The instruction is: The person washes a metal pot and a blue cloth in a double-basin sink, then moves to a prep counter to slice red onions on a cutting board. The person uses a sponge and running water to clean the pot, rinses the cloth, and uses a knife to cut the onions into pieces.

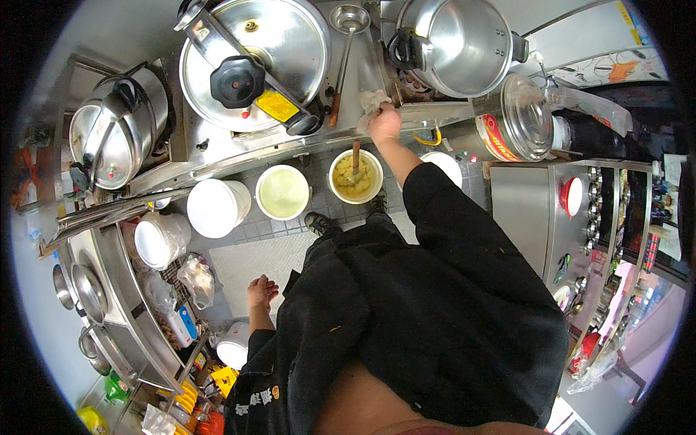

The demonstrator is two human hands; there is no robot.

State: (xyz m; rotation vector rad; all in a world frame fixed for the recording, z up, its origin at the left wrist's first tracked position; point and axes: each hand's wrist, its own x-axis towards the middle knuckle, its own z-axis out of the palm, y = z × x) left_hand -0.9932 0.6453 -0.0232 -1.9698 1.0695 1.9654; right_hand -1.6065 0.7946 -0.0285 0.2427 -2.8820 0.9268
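My right hand (385,124) presses a crumpled pale cloth (374,102) on the front edge of the steel stove counter (304,144). Just left of it lies a ladle (348,32) with a wooden handle. A large pressure cooker (293,49) with a black knob stands left of the ladle, and an open steel pot (462,43) stands to the right. My left hand (263,291) hangs low at my side, fingers loosely curled, with nothing seen in it. On the floor before me, a white bucket (356,200) holds yellowish chunks in liquid and a wooden-handled tool.
Left of that bucket stand a bucket of pale yellow liquid (283,192) and a lidded white bucket (212,208). Another pressure cooker (117,130) is at the far left. A steel cabinet (519,212) stands at right, below a large lidded container (524,117). A white mat (239,266) lies underfoot.
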